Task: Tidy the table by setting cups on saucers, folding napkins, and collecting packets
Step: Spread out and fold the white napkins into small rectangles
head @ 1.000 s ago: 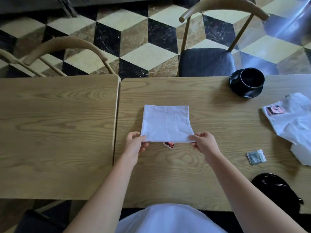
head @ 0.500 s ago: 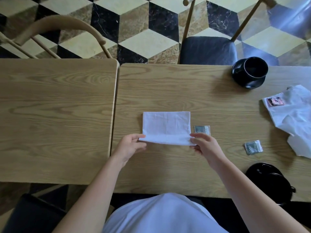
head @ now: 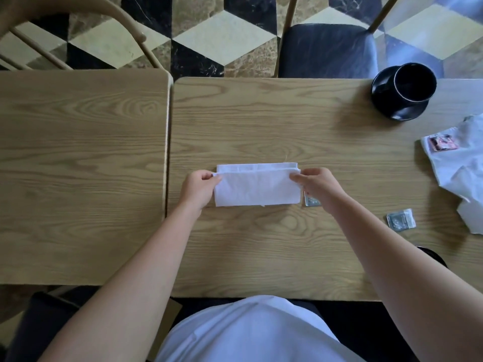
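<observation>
A white napkin (head: 257,188) lies folded over on the right-hand wooden table (head: 261,126). My left hand (head: 197,190) pinches its upper left corner and my right hand (head: 317,185) pinches its upper right corner, with the top layer just short of the far edge. A silver packet (head: 311,201) peeks out under my right hand. Another silver packet (head: 401,220) lies further right. A black cup (head: 414,83) stands on a black saucer (head: 392,111) at the far right. A crumpled white napkin (head: 462,173) with a pink packet (head: 443,143) on it lies at the right edge.
A second wooden table (head: 78,165) adjoins on the left with a narrow gap. A dark dish (head: 432,256) shows behind my right forearm. Two chairs stand beyond the tables: one with a dark seat (head: 326,48), one wooden-backed (head: 78,27).
Both hands carried the napkin's near edge away from me and over, folding it in half. The camera view also tilted down toward the table.
</observation>
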Motion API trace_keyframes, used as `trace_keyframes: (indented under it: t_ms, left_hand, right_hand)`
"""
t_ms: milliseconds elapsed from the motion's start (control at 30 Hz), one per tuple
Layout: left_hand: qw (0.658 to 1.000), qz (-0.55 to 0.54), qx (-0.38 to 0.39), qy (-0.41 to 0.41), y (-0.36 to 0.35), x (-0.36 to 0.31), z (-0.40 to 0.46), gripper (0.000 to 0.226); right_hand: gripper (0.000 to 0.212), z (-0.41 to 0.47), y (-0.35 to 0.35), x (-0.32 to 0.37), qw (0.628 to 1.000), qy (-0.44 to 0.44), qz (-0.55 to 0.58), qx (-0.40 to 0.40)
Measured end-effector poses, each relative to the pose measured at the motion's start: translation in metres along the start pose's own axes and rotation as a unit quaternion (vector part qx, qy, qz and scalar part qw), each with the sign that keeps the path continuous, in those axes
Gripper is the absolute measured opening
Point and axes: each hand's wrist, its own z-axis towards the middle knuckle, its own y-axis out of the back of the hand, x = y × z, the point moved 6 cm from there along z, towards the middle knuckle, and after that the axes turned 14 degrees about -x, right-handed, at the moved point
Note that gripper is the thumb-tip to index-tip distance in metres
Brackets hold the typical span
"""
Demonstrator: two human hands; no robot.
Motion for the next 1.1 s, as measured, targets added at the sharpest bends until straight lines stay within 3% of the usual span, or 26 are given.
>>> trace_keyframes:
  t_ms: [400, 733, 833, 900, 1033, 1100]
  left_hand:
    - [0.999, 0.035, -0.017, -0.009, -0.018, -0.007, 0.031, 0.014]
    - [0.99, 0.121, -0.068, -0.036, -0.017, -0.012, 0.026, 0.03]
    - [0.985, 0.111, -0.131, -0.019, -0.008, -0.017, 0.013, 0.033]
    - [0.988, 0.073, -0.129, -0.046, -0.01, -0.019, 0.002, 0.027]
    - [0.995, -0.007, 0.078, -0.06, -0.053, -0.016, -0.033, 0.026]
    - [0.992, -0.013, 0.122, -0.025, -0.068, -0.011, -0.042, 0.025]
  right_hand:
    - [0.025, 0.032, -0.009, 0.001, 0.999, -0.002, -0.043, -0.03]
    - [0.026, 0.032, -0.01, 0.0, 0.991, 0.005, -0.089, -0.097]
    - [0.033, 0.017, -0.003, 0.008, 0.986, 0.001, -0.044, -0.159]
    - [0.024, 0.0, -0.007, 0.019, 0.984, 0.041, -0.01, -0.174]
    - [0.013, -0.032, -0.072, 0.028, 0.997, 0.067, 0.004, 0.035]
    - [0.015, -0.039, -0.097, 0.025, 0.994, 0.04, 0.012, 0.097]
